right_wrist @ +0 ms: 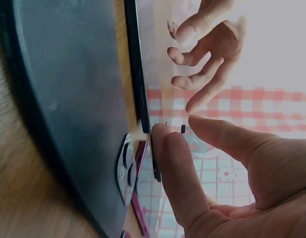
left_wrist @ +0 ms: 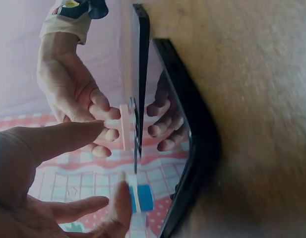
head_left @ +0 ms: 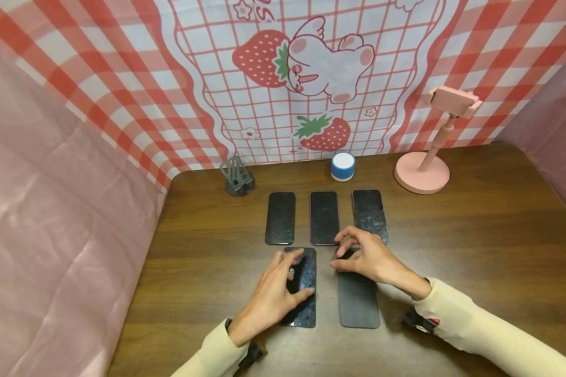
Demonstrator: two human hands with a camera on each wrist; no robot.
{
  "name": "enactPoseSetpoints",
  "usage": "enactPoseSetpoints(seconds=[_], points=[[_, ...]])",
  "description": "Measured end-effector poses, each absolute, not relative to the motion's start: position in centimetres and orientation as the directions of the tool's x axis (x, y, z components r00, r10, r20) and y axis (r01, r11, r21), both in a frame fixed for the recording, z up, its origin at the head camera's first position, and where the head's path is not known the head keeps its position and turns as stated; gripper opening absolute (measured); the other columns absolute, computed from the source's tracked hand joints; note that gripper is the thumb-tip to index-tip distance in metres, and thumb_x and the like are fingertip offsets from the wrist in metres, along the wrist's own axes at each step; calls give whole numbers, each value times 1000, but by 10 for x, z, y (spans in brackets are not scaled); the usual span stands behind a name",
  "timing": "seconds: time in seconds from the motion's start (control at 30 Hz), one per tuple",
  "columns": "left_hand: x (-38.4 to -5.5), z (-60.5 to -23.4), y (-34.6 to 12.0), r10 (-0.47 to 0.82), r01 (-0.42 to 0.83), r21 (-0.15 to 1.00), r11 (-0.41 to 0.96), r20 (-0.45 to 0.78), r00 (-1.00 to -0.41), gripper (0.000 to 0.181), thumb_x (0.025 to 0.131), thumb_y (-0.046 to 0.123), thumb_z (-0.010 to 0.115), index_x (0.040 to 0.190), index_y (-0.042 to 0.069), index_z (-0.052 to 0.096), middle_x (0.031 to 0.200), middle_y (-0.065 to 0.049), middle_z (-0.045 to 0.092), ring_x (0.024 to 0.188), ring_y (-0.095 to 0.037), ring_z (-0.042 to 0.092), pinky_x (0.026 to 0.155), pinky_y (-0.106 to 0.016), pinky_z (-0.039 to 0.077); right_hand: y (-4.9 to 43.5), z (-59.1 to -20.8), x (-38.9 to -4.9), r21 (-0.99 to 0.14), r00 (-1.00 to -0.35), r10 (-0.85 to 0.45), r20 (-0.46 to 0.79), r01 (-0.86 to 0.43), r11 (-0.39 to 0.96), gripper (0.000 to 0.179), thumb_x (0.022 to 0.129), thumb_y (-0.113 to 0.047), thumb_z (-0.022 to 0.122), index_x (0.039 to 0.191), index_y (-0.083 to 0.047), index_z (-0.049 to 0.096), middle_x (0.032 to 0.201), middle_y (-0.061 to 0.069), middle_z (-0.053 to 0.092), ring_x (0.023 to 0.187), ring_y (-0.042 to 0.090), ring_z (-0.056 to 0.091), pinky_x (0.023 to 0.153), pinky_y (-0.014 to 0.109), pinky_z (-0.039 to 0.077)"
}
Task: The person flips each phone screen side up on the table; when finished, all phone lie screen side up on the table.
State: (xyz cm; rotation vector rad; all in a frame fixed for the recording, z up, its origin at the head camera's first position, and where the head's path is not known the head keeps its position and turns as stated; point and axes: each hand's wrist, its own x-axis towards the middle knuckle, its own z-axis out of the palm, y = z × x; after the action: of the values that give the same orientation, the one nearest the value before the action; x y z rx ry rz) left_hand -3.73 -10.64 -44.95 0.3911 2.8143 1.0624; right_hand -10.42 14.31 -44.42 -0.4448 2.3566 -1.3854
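My left hand [head_left: 271,293] hovers over a glossy black smartphone [head_left: 306,309], screen up, thumb and fingers spread apart above it. In the left wrist view that phone [left_wrist: 192,119] lies flat, with a gap between it and the fingers. Beside it is a dark grey smartphone [head_left: 358,306], lying back up; its camera bump [right_wrist: 126,171] shows in the right wrist view. Over its far end is my right hand [head_left: 372,256], fingers loosely bent and thumb apart from them. Neither hand grips anything.
Behind the hands lie three more phones in a row: left [head_left: 280,217], middle [head_left: 324,217] and right [head_left: 369,209]. Along the back of the wooden table [head_left: 207,293] stand a grey phone stand [head_left: 237,178], a blue-and-white round container [head_left: 343,168] and a pink phone stand [head_left: 422,173].
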Motion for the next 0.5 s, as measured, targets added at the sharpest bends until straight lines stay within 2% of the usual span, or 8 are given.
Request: enactPoseSetpoints(seconds=[0.23, 0.37, 0.5], points=[[-40, -449, -87, 366, 265, 699, 665, 5, -931, 75, 86, 21, 87, 151, 7, 51, 131, -15, 59, 95, -19, 65, 76, -21, 53, 160, -446, -103, -902, -884, -432, -180, -27, 430, 46, 88, -16, 84, 121, 5, 61, 101, 19, 70, 68, 22, 74, 62, 33, 60], [-39, -448, -74, 417, 285, 719, 634, -8, -909, 72, 90, 24, 83, 152, 8, 50, 131, -14, 57, 95, -17, 66, 71, -14, 52, 169, -448, -101, -889, -899, -399, -183, -22, 457, 41, 87, -14, 85, 117, 5, 64, 99, 19, 70, 65, 21, 72, 59, 32, 60], [-37, -447, -63, 442, 303, 700, 647, -21, -897, 70, 93, 28, 81, 153, 10, 50, 132, -11, 55, 92, -13, 66, 70, -12, 51, 179, -451, -100, -855, -913, -368, -175, -44, 517, 38, 87, -15, 85, 115, 3, 66, 98, 15, 72, 68, 17, 72, 60, 27, 57]])
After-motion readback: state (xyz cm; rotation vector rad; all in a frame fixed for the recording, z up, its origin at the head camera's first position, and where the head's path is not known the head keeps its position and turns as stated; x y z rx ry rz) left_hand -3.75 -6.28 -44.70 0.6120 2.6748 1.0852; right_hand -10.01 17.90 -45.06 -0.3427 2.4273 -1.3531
